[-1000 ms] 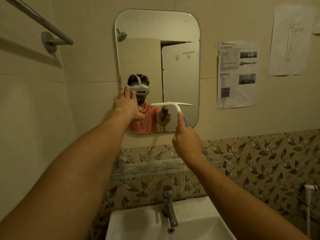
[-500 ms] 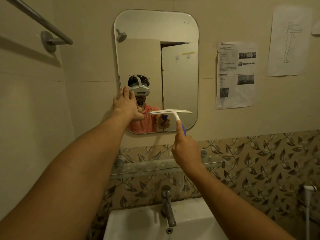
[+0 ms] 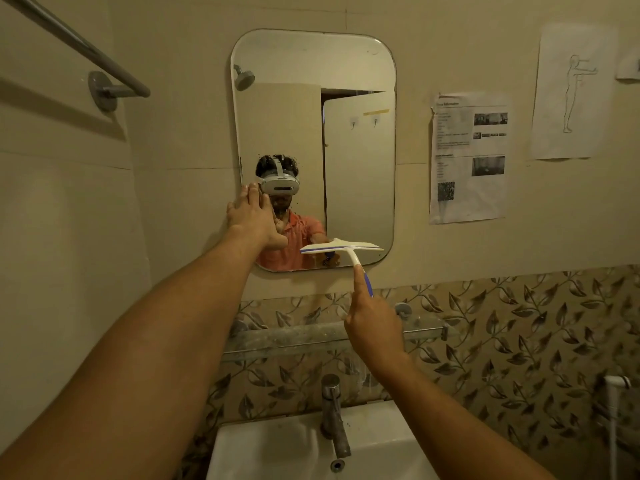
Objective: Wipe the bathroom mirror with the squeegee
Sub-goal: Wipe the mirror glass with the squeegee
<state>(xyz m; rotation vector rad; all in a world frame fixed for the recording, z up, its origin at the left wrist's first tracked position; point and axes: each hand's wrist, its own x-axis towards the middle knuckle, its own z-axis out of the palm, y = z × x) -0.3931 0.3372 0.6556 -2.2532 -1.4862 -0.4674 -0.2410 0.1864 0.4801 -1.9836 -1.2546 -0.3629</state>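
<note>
A rounded rectangular mirror point(image 3: 346, 64) hangs on the beige wall above the sink. My right hand point(image 3: 374, 327) grips the blue-and-white handle of a white squeegee point(image 3: 341, 249), index finger stretched along the handle. The squeegee's blade lies level against the mirror's lower right part, close to the bottom edge. My left hand point(image 3: 251, 214) rests flat with straight fingers on the mirror's lower left edge. Dark specks dot the glass around the reflected headset.
A glass shelf point(image 3: 311, 336) runs below the mirror, above a metal tap point(image 3: 334, 410) and white basin point(image 3: 277, 448). A towel rail point(image 3: 104, 67) is at upper left. Papers point(image 3: 467, 157) are stuck on the wall to the right. A white pipe point(image 3: 614, 410) stands at lower right.
The squeegee has slid down the mirror's right side, from mid-lower height to near the bottom edge, with my right hand following. My left hand has stayed on the mirror's left edge.
</note>
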